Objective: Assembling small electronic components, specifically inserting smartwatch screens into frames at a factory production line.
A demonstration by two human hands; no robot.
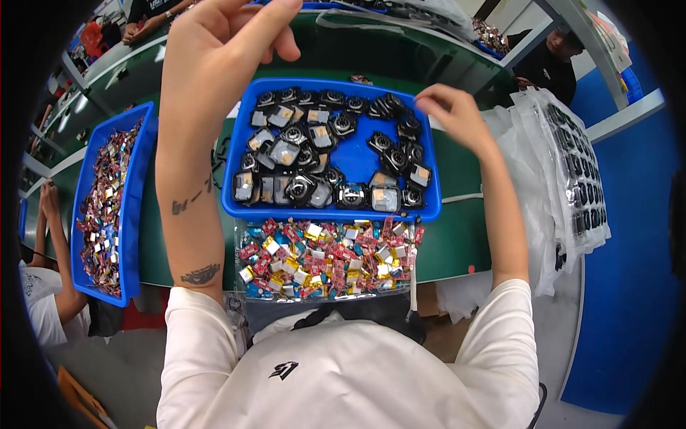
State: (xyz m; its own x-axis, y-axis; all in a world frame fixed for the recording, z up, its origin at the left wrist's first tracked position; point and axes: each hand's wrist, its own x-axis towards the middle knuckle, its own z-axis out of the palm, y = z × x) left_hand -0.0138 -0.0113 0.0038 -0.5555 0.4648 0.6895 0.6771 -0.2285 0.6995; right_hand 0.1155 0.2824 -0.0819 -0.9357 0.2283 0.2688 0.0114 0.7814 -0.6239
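My left hand is raised past the far left of a blue tray, its fingers bent and partly cut off by the upper edge of the picture. Whatever those fingers hold, if anything, is out of sight. Just beyond the tray's right rim, my right hand hovers with fingers and thumb slightly apart and nothing seen between them. Several black smartwatch cases lie in the tray, some with round sensor backs up, others showing grey squares. In front is a clear shallow tray of red circuit boards and small silver-and-yellow batteries.
A second blue tray of similar small parts stands at the left. Stacked plastic trays with black pieces and white sheeting are at the right. A white cable crosses the green table. Other people sit nearby.
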